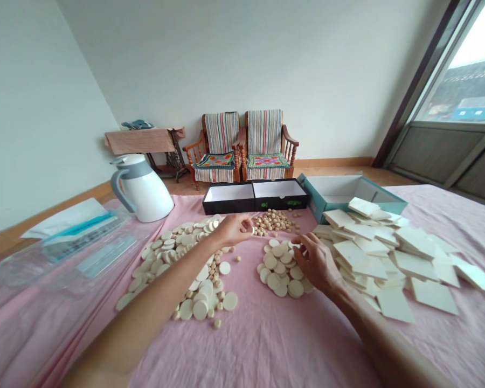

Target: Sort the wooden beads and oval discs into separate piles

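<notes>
My left hand (235, 229) hovers beside a heap of small wooden beads (275, 221), fingers curled into a pinch; what they hold, if anything, is too small to make out. Under my left forearm spreads a mixed pile of pale round wooden discs (167, 245) and small beads (216, 269). My right hand (314, 261) is at the right edge of a smaller pile of wooden discs (281, 264). Its thumb and fingertips close around what looks like the edge of one disc. The forearm hides part of the left pile.
Square wooden tiles (372, 253) lie heaped at the right, against a teal open box (319, 199). Behind the beads stands a black two-part box (230, 207). A white-grey jug (145, 188) and clear plastic packaging (84, 248) are at the left on the pink cloth (246, 334).
</notes>
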`<act>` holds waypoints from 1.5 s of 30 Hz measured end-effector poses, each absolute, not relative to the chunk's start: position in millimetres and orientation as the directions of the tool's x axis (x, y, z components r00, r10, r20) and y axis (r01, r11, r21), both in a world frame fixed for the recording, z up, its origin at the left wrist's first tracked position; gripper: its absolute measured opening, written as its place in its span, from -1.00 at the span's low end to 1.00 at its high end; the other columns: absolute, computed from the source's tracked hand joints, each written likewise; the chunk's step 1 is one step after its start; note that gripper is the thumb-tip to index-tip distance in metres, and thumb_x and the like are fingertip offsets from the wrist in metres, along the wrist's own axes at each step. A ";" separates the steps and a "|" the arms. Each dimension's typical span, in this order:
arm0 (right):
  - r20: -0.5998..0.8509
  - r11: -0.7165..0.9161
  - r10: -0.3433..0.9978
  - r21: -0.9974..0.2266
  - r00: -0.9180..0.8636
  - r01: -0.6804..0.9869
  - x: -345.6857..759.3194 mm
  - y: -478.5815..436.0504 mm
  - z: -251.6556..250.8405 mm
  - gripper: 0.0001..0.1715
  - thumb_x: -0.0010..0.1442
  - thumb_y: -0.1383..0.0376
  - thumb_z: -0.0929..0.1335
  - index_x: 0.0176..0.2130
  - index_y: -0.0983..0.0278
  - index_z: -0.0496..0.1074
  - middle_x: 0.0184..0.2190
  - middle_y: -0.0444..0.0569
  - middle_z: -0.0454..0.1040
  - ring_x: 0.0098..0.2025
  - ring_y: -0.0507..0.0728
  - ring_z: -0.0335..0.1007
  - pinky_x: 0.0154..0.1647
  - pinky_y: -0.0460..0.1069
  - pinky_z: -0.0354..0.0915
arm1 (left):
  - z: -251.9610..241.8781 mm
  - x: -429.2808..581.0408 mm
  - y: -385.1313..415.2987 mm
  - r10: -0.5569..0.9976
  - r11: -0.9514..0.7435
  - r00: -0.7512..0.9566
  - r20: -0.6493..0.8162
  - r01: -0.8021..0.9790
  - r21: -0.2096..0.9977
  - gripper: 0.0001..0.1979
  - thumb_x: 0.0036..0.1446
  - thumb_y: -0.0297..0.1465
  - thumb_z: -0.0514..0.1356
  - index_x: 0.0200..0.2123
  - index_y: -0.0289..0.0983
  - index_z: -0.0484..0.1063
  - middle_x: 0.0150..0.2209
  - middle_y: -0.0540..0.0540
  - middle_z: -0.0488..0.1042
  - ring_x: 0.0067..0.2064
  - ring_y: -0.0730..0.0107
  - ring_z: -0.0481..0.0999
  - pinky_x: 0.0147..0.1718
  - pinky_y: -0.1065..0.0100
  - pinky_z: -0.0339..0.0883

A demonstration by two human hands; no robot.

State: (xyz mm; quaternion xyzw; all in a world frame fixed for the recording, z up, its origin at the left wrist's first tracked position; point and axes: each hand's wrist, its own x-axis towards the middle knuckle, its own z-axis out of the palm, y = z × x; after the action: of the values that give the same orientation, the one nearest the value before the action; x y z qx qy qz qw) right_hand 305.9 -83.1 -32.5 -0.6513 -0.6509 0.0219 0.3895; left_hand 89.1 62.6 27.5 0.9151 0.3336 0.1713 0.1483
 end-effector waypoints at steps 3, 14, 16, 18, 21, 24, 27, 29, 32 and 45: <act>0.491 0.152 0.858 -0.522 0.150 0.839 306.6 -83.2 -31.8 -0.81 0.16 0.35 0.22 -0.26 0.27 0.39 -0.32 -0.06 0.37 -0.44 0.01 0.33 -0.37 -0.06 0.25 | 26.4 100.6 81.6 0.721 -0.692 0.618 0.312 0.626 0.360 -0.66 0.07 -0.44 0.13 -0.04 -0.31 0.38 -0.14 -0.13 0.52 -0.30 0.45 0.53 -0.31 0.45 0.39; 0.464 0.143 0.874 -0.531 0.145 0.835 306.1 -82.8 -31.5 -0.81 0.14 0.38 0.21 -0.27 0.26 0.38 -0.33 -0.07 0.35 -0.42 0.02 0.31 -0.34 -0.07 0.24 | 15.7 68.5 101.3 0.763 -0.633 0.608 0.219 0.772 0.060 -0.75 -0.19 -0.38 0.31 -0.33 -0.26 0.54 -0.29 -0.14 0.51 -0.17 0.16 0.47 -0.13 0.29 0.32; 0.461 0.142 0.876 -0.529 0.142 0.837 306.0 -82.7 -31.2 -0.81 0.15 0.37 0.21 -0.27 0.26 0.39 -0.33 -0.07 0.35 -0.42 0.02 0.31 -0.33 -0.07 0.24 | 14.4 64.8 97.1 0.766 -0.628 0.611 0.198 0.777 0.033 -0.75 -0.20 -0.39 0.31 -0.33 -0.26 0.54 -0.28 -0.15 0.51 -0.16 0.14 0.46 -0.13 0.29 0.31; 0.464 0.144 0.875 -0.521 0.137 0.841 306.3 -82.4 -32.0 -0.81 0.15 0.36 0.21 -0.27 0.26 0.39 -0.33 -0.07 0.35 -0.40 0.02 0.32 -0.33 -0.07 0.24 | 14.5 59.7 95.4 0.766 -0.630 0.618 0.176 0.776 0.021 -0.82 -0.18 -0.41 0.29 -0.38 -0.25 0.54 -0.31 -0.14 0.52 -0.17 0.15 0.47 -0.15 0.30 0.30; 0.473 0.148 0.871 -0.511 0.133 0.847 307.4 -81.6 -33.7 -0.81 0.16 0.35 0.22 -0.27 0.26 0.39 -0.32 -0.06 0.36 -0.37 0.04 0.32 -0.33 -0.07 0.23 | 15.7 51.3 96.2 0.767 -0.633 0.623 0.155 0.773 0.027 -0.92 -0.15 -0.45 0.25 -0.47 -0.22 0.53 -0.37 -0.10 0.54 -0.22 0.21 0.49 -0.20 0.35 0.30; 0.470 0.145 0.872 -0.516 0.138 0.844 307.9 -81.4 -33.9 -0.82 0.14 0.35 0.22 -0.27 0.26 0.39 -0.33 -0.07 0.35 -0.39 0.03 0.33 -0.34 -0.07 0.23 | 17.7 50.1 98.5 0.777 -0.621 0.606 0.169 0.782 0.054 -0.90 -0.15 -0.45 0.26 -0.45 -0.22 0.54 -0.39 -0.09 0.54 -0.26 0.23 0.51 -0.26 0.38 0.31; 0.463 0.141 0.875 -0.525 0.143 0.839 307.0 -82.1 -32.4 -0.82 0.14 0.36 0.22 -0.27 0.27 0.39 -0.33 -0.08 0.35 -0.42 0.02 0.33 -0.34 -0.07 0.24 | 21.0 62.7 102.2 0.785 -0.608 0.577 0.226 0.788 0.098 -0.82 -0.12 -0.41 0.28 -0.34 -0.25 0.55 -0.33 -0.11 0.55 -0.25 0.24 0.52 -0.27 0.40 0.32; 0.460 0.139 0.876 -0.528 0.145 0.838 306.0 -82.8 -31.5 -0.82 0.15 0.35 0.22 -0.27 0.27 0.39 -0.34 -0.08 0.35 -0.42 0.01 0.33 -0.34 -0.07 0.24 | 24.0 75.8 105.6 0.782 -0.607 0.559 0.276 0.783 0.136 -0.74 -0.03 -0.37 0.24 -0.21 -0.26 0.52 -0.24 -0.11 0.54 -0.25 0.33 0.53 -0.26 0.44 0.33; 0.456 0.137 0.877 -0.538 0.151 0.832 304.8 -83.6 -30.8 -0.82 0.16 0.34 0.21 -0.27 0.27 0.39 -0.33 -0.08 0.35 -0.43 0.00 0.34 -0.34 -0.08 0.25 | 28.1 89.4 110.1 0.775 -0.612 0.541 0.327 0.771 0.175 -0.66 0.10 -0.36 0.16 -0.03 -0.26 0.41 -0.08 -0.11 0.48 -0.27 0.46 0.53 -0.23 0.47 0.34; 0.461 0.147 0.878 -0.520 0.131 0.841 306.1 -80.8 -33.8 -0.82 0.17 0.33 0.22 -0.28 0.26 0.39 -0.34 -0.08 0.36 -0.42 0.01 0.34 -0.37 -0.08 0.23 | 12.5 59.9 102.4 0.828 -0.554 0.538 0.161 0.829 0.079 -0.94 -0.20 -0.46 0.28 -0.52 -0.25 0.49 -0.42 -0.08 0.54 -0.30 0.24 0.53 -0.33 0.40 0.31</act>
State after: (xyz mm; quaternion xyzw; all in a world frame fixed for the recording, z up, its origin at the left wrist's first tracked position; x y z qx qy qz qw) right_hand 306.1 -80.8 -33.8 -0.6525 -0.6587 0.0243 0.3739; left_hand 59.9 102.4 12.5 0.8769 0.4723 0.0899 -0.0033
